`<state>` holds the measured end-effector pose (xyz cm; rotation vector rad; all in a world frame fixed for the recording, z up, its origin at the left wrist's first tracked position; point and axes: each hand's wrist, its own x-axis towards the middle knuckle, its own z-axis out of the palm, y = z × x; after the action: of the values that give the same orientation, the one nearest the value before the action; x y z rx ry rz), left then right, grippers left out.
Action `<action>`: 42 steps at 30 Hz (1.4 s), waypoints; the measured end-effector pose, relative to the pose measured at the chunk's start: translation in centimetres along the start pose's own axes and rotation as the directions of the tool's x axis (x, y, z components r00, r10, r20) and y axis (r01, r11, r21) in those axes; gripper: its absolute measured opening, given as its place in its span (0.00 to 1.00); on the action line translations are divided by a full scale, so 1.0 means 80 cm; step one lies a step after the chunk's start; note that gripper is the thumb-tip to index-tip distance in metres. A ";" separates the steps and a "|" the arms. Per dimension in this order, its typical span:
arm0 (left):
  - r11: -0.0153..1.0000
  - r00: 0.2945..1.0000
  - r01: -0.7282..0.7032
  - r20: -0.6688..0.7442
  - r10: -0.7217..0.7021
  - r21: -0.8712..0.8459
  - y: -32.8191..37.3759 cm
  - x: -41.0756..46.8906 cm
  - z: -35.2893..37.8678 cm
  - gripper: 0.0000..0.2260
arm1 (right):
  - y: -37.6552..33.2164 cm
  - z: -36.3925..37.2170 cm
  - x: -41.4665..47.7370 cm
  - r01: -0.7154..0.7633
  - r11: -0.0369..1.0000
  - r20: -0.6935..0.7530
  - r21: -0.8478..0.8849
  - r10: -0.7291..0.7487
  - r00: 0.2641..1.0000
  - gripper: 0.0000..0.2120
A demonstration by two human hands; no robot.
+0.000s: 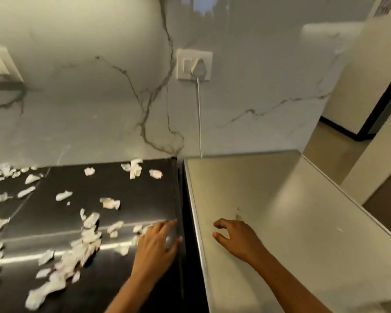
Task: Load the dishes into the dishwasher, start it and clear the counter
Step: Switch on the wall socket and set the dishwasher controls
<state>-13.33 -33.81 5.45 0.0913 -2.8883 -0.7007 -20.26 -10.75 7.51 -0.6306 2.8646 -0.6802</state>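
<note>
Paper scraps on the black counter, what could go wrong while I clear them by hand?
1. The left hand lies right by the dark gap between the black counter and the metal top. Paper scraps swept that way could drop into it.
2. The scraps are scattered widely, some up against the wall, so a single sweep would probably miss a few.
</note>
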 end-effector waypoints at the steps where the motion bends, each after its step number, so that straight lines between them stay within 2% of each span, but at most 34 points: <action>1: 1.000 1.000 0.021 0.011 -0.022 0.023 0.004 -0.039 0.020 0.29 | 0.009 0.011 -0.026 -0.002 1.000 0.004 -0.001 0.002 1.000 0.18; 4: 0.996 0.997 0.070 0.015 -0.071 0.055 0.028 -0.127 0.070 0.25 | 0.028 0.042 -0.094 0.032 0.999 -0.003 -0.036 -0.033 0.999 0.20; 7: 0.978 0.996 0.083 0.004 -0.086 0.193 0.046 -0.176 0.094 0.24 | 0.037 0.067 -0.151 0.056 0.995 -0.014 -0.083 -0.057 0.998 0.29; 11: 0.939 0.988 0.144 -0.097 -0.119 0.312 0.023 -0.203 0.096 0.27 | 0.056 0.092 -0.197 0.122 0.986 -0.197 -0.117 -0.143 0.970 0.18; 16: 0.906 0.981 0.169 -0.155 -0.117 0.388 0.012 -0.219 0.113 0.28 | 0.057 0.114 -0.210 0.100 0.982 -0.289 -0.161 -0.144 0.946 0.18; 19: 0.916 0.960 0.180 -0.267 -0.085 0.358 0.011 -0.216 0.134 0.28 | 0.057 0.134 -0.214 0.096 0.980 -0.397 -0.173 -0.159 0.904 0.19; 22: 0.913 0.908 0.134 -0.416 0.043 0.386 -0.004 -0.209 0.155 0.26 | 0.070 0.153 -0.208 0.166 0.973 -0.540 -0.158 -0.226 0.811 0.18; 26: 0.901 0.786 0.090 -0.586 0.197 0.424 -0.024 -0.197 0.172 0.24 | 0.082 0.166 -0.197 0.254 0.952 -0.681 -0.172 -0.301 0.667 0.18; 29: 0.893 0.672 0.074 -0.684 0.285 0.444 -0.043 -0.183 0.192 0.23 | 0.090 0.183 -0.187 0.259 0.929 -0.751 -0.264 -0.366 0.549 0.17; 32: 0.882 0.528 0.066 -0.766 0.366 0.466 -0.060 -0.168 0.210 0.22 | 0.094 0.200 -0.175 0.231 0.912 -0.827 -0.338 -0.405 0.390 0.16; 36: 0.881 0.378 0.070 -0.829 0.411 0.468 -0.074 -0.142 0.221 0.23 | 0.097 0.212 -0.162 0.211 0.915 -0.896 -0.343 -0.386 0.221 0.18; 39: 0.854 0.337 0.072 -0.818 0.466 0.515 -0.084 -0.135 0.221 0.24 | 0.098 0.224 -0.162 0.212 0.920 -0.911 -0.330 -0.369 0.183 0.17; 42: 0.829 0.365 0.071 -0.788 0.495 0.554 -0.092 -0.136 0.221 0.27 | 0.107 0.262 -0.171 0.274 0.899 -0.902 -0.340 -0.395 0.176 0.20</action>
<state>-5.58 -31.30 -15.00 0.0996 -1.7899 0.2172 -6.47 -6.42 -14.64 -1.2667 3.9468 -1.4326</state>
